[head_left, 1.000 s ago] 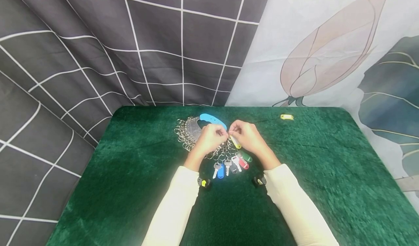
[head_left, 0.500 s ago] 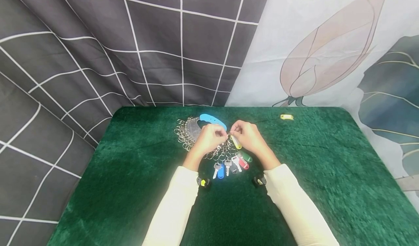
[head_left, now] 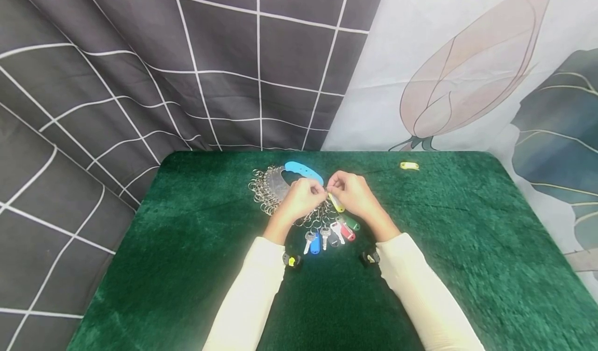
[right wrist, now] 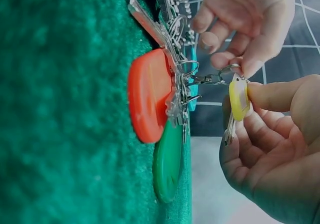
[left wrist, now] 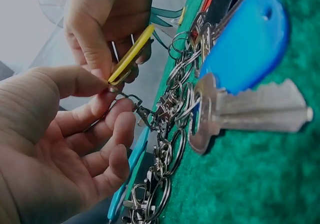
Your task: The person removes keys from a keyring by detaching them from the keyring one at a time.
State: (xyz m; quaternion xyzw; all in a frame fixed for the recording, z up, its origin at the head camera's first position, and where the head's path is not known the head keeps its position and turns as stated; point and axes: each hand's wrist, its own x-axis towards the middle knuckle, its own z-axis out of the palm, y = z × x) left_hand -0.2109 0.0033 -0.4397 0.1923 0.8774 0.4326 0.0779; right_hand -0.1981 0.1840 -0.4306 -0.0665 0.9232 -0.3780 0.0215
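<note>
My left hand (head_left: 300, 200) pinches a metal key ring (right wrist: 229, 70) between thumb and finger; the ring hangs on a swivel clip (right wrist: 206, 79) from the key holder. My right hand (head_left: 356, 198), close beside it, grips a yellow key tag (right wrist: 239, 100) at that ring, with a key (right wrist: 229, 130) hanging by the tag. The key holder has a blue handle (head_left: 303, 170) and a clear plate (head_left: 277, 184) edged with several clips and rings. A blue tag (left wrist: 247, 42), a silver key (left wrist: 260, 109), a red tag (right wrist: 149, 97) and a green tag (right wrist: 168, 164) hang from it.
A second yellow tag (head_left: 409, 166) lies near the back right of the table, which is covered in green cloth (head_left: 467, 247). Behind the table hang a dark gridded curtain (head_left: 224, 44) and a white one with a flower print (head_left: 467, 81).
Both hands stay in nearly the same place. The fingertips part slightly at half a second ago and are close together again now. The tags and keys on the table have not moved.
</note>
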